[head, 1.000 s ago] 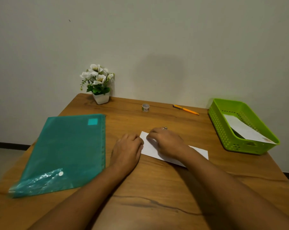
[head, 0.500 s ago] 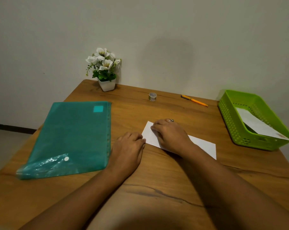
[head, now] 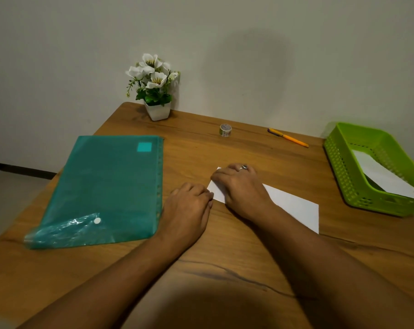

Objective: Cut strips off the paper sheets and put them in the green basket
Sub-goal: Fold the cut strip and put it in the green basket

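Note:
A white paper sheet [head: 293,205] lies flat on the wooden table [head: 225,252], slanting from centre toward the right. My right hand [head: 241,188], with a ring on one finger, presses down on the sheet's left part with curled fingers. My left hand [head: 187,210] rests on the table just left of the sheet, fingertips at its left edge. The green basket [head: 348,167] stands at the right edge and holds a white piece of paper [head: 386,179] leaning inside it. No cutting tool is in either hand.
A teal plastic folder [head: 106,186] lies at the left. A white pot of flowers [head: 157,110] stands at the back by the wall. A small tape roll [head: 225,130] and an orange pen [head: 289,137] lie along the back edge.
The camera tilted down and closer, so everything sits a little differently in frame. Both hands stay on the sheet's left end with hardly any movement.

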